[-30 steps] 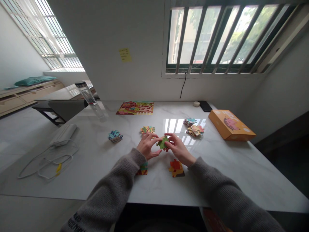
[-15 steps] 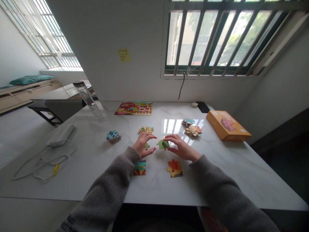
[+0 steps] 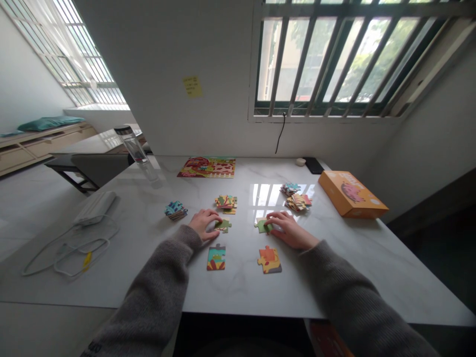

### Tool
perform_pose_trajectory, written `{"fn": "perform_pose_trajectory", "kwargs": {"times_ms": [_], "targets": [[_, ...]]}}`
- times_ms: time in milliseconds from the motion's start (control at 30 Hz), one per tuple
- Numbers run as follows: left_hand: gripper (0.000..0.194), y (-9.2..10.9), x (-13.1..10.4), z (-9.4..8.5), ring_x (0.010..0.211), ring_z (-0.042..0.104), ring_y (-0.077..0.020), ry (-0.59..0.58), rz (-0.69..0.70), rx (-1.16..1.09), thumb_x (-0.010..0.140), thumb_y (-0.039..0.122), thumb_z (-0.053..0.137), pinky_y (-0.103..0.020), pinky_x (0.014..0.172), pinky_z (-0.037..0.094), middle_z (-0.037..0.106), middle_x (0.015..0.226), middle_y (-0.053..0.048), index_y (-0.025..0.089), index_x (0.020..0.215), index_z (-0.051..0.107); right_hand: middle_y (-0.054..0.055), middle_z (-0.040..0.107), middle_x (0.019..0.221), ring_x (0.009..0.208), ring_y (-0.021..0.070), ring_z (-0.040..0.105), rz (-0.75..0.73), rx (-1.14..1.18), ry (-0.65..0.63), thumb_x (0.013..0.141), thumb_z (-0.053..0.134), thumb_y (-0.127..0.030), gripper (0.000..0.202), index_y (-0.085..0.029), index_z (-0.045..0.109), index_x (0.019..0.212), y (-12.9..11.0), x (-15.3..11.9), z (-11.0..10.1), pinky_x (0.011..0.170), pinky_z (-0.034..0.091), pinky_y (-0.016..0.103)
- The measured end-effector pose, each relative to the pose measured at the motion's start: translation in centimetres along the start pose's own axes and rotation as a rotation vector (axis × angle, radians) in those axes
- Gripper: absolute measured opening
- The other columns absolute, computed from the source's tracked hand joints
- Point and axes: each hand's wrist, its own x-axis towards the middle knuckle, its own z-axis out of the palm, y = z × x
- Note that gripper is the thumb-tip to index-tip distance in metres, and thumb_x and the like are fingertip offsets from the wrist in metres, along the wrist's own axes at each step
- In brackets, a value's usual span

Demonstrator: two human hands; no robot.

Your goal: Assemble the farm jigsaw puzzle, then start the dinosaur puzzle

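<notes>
My left hand has its thumb and fingers around the left edge of a green puzzle piece that lies on the table. On the right, my right hand grips another green piece at its right side. Nearer to me lie a teal and red piece and an orange and yellow piece, apart from each other. A small heap of yellow-green pieces sits just beyond my left hand.
Stacks of pieces stand at the left and right. Farther back lie a farm picture board and a black phone. An orange box is at right; a bottle and white cable are at left.
My hands have moved apart, the left one leftward and the right one rightward. The right green piece has shifted right, and more of the left green piece shows.
</notes>
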Motion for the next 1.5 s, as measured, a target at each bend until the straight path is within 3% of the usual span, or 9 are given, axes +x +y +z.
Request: {"fn": "perform_pose_trajectory", "kwargs": {"times_ms": [333,467,533,667,767,867,1067,1500], "targets": [[0.032,1.2,0.9,1.1,0.104,0.055,-0.0271,0.073,0.021,0.008,0.074,0.034,0.07,-0.041,0.092,0.046,0.063,0.115,-0.007,0.025,0.105,0.069,0.01,0.06,0.122,0.11,0.0278,0.053,0.019,0.004,0.055,0.092,0.059,-0.027,0.023,-0.026,0.068,0.112,-0.3,-0.1,0.3,0.099,0.045,0.049],[0.03,1.8,0.4,0.4,0.103,0.055,-0.0266,0.239,0.038,-0.077,0.08,0.035,0.065,-0.041,0.093,0.048,0.059,0.109,-0.009,0.021,0.107,0.067,0.012,0.059,0.114,0.11,0.0281,0.053,0.038,0.08,0.17,0.094,0.055,-0.027,0.024,-0.022,0.065,0.115,-1.6,-0.7,-0.4,0.099,0.047,0.049],[0.024,2.6,-0.8,-0.2,0.099,0.055,-0.0256,0.279,0.048,-0.105,0.086,0.036,0.059,-0.041,0.091,0.049,0.059,0.103,-0.009,0.021,0.103,0.066,0.011,0.061,0.11,0.107,0.0279,0.053,0.029,0.114,0.163,0.096,0.054,-0.028,0.022,-0.023,0.065,0.114,-2.7,-1.6,-0.7,0.097,0.048,0.049],[0.019,4.6,-4.7,-0.9,0.1,0.056,-0.0252,0.162,0.066,-0.107,0.086,0.033,0.06,-0.041,0.092,0.047,0.062,0.107,-0.008,0.023,0.101,0.067,0.01,0.06,0.123,0.119,0.0282,0.049,-0.03,0.184,0.027,0.094,0.06,-0.03,0.027,-0.028,0.062,0.12,-5.1,-4.6,-0.3,0.103,0.046,0.049],[0.029,5.6,-7.7,-1.3,0.109,0.053,-0.0285,0.114,0.033,-0.055,0.079,0.036,0.069,-0.044,0.096,0.043,0.062,0.121,-0.007,0.027,0.106,0.069,0.009,0.056,0.132,0.125,0.03,0.046,-0.015,0.161,-0.049,0.087,0.069,-0.03,0.038,-0.031,0.061,0.124,-6.1,-6.5,0.4,0.107,0.044,0.051],[0.036,6.1,-9.4,-1.5,0.113,0.053,-0.0298,0.069,0.006,-0.039,0.075,0.038,0.071,-0.044,0.096,0.041,0.061,0.125,-0.006,0.029,0.11,0.068,0.008,0.058,0.131,0.123,0.0297,0.047,0.028,0.144,-0.062,0.085,0.072,-0.027,0.036,-0.032,0.063,0.119,-6.4,-7.6,0.5,0.106,0.045,0.05],[0.027,7.1,-9.9,-1.6,0.111,0.054,-0.0278,0.022,-0.009,-0.056,0.079,0.031,0.064,-0.043,0.096,0.039,0.064,0.12,-0.003,0.029,0.105,0.069,0.007,0.06,0.126,0.12,0.0254,0.05,0.056,0.163,-0.054,0.088,0.068,-0.024,0.022,-0.028,0.064,0.109,-6.3,-8.5,0.2,0.104,0.046,0.044],[0.029,8.0,-10.4,-1.5,0.112,0.055,-0.0292,0.081,0.002,-0.085,0.072,0.024,0.062,-0.045,0.097,0.038,0.065,0.121,-0.005,0.026,0.101,0.062,0.008,0.059,0.128,0.121,0.0265,0.052,0.083,0.15,-0.039,0.088,0.067,-0.027,0.02,-0.027,0.064,0.108,-6.8,-9.1,-0.2,0.104,0.045,0.044]]}}
